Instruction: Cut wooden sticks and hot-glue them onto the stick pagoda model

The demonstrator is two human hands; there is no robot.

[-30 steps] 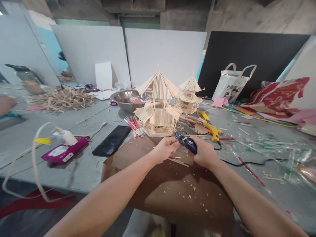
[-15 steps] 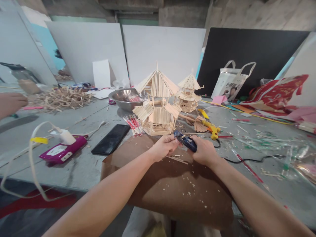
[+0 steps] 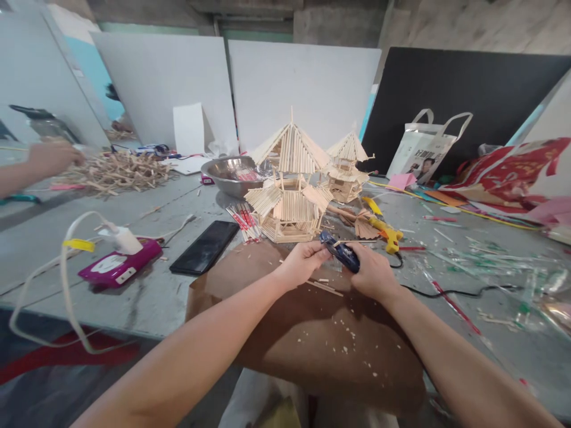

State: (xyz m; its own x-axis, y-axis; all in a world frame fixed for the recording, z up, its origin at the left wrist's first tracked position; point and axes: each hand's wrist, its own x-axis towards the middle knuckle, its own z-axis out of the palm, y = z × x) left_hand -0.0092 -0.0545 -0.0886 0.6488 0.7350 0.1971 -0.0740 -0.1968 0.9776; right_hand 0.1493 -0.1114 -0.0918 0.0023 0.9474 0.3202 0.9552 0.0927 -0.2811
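Co-worker's hand (image 3: 56,159) shifted toward stick pile (image 3: 122,172) at left of table (image 3: 147,297). Brown paper (image 3: 321,339) overhangs table's near edge; toward paper's far edge, left hand (image 3: 303,264) pinched, contents hidden, beside right hand (image 3: 373,272) clasping blue cutter (image 3: 343,254).

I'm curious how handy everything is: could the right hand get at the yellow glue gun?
Probably yes: the yellow glue gun lies just beyond the right hand with nothing visibly blocking, though that hand holds the blue tool.

R hand (image 3: 373,272) w/ blue tool (image 3: 347,256), L hand (image 3: 301,263) adj., 2 pavilions (image 3: 292,205) behind
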